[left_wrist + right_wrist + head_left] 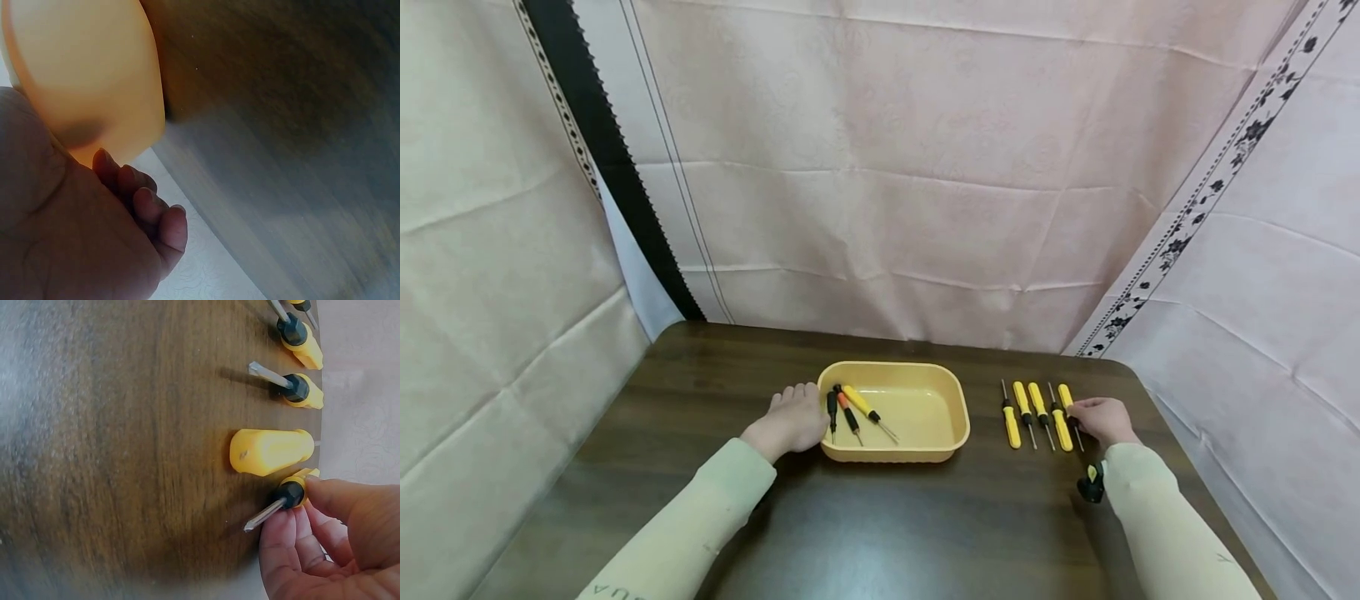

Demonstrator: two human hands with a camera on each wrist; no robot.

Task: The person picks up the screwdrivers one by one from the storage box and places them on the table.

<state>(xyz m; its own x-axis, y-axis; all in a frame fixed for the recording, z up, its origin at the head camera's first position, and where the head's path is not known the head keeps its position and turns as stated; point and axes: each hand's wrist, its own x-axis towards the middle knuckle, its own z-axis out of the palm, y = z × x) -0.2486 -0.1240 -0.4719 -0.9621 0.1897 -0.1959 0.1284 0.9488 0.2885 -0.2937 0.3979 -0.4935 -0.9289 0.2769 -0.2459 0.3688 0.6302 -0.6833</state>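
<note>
Currently, one tray [931, 412] holds three of eight screwdrivers [857, 400].

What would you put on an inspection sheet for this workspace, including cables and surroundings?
Surface: dark wood-grain table with a glare patch near the front.
Job's things: yellow tray holding three screwdrivers; five yellow-and-black screwdrivers in a row to its right.
Clutter: nothing seen.
Hands: left hand rests against the tray's left end; right hand pinches the row's rightmost screwdriver.
Cables: nothing seen.
Surroundings: pale cloth hangings, black band, floral border.
</note>
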